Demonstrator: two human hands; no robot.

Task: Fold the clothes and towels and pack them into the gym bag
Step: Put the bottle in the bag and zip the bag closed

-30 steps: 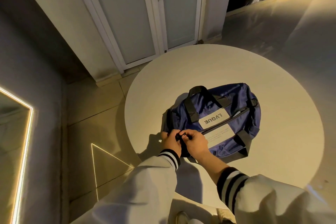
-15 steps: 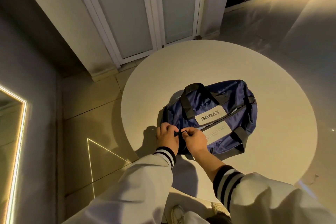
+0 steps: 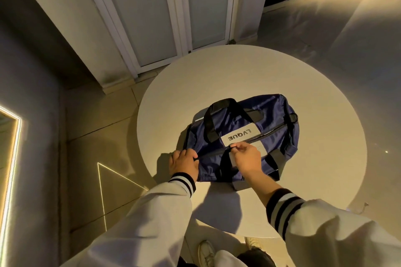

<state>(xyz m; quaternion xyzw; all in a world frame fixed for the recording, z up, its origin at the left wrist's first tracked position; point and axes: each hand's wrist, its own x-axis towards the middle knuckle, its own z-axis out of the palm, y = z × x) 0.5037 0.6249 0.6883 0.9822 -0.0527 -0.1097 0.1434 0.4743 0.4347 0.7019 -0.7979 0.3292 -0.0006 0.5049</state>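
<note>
A navy gym bag (image 3: 273, 115) with black handles and a grey label lies on the round white table (image 3: 238, 76). My left hand (image 3: 184, 159) grips the bag's near left end by its black tab. My right hand (image 3: 246, 158) pinches the black zipper pull (image 3: 232, 147) on the zipper line, roughly a third of the way along from the left end. No clothes or towels are in sight.
A white double door (image 3: 165, 13) stands behind the table. Lit strips glow on the tiled floor (image 3: 86, 136) and on the wall at the left. My shoes (image 3: 207, 252) show under the table's near edge.
My right hand has drawn the zipper pull to the right, away from my left hand, which stays on the bag's left end. The camera has tilted slightly.
</note>
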